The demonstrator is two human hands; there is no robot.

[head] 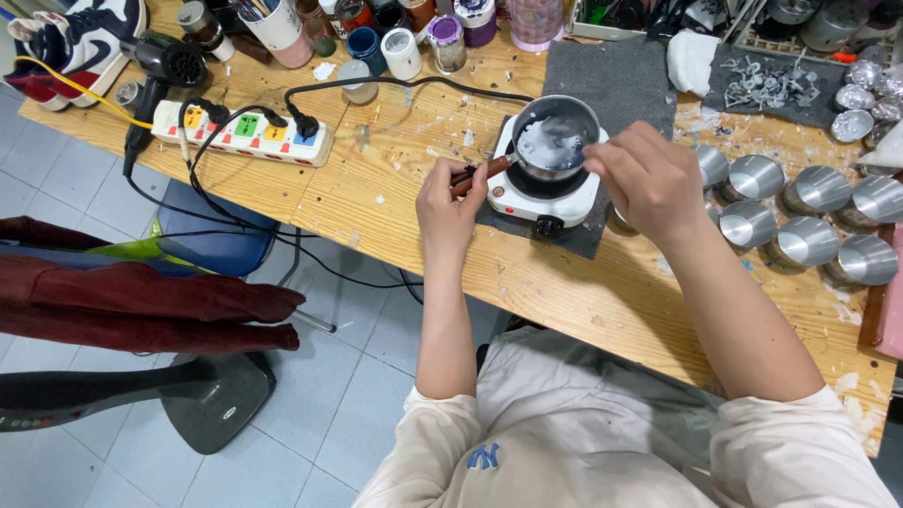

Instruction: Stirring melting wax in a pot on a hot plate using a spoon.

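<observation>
A small metal pot (557, 141) with white wax-like material in it sits on a white electric hot plate (541, 196) on a grey mat. My left hand (450, 207) grips the pot's brown wooden handle (482, 172). My right hand (649, 181) hovers just right of the pot, fingers bent and apart, and I see nothing in it. It partly hides one of the metal cups behind it.
Several empty shiny metal cups (809, 216) stand at the right on the wooden table (395, 202). A power strip (246, 132) with cables, a hair dryer (162, 71), jars and paint pots lie at the back left. A chair with red cloth (141, 306) stands at the left.
</observation>
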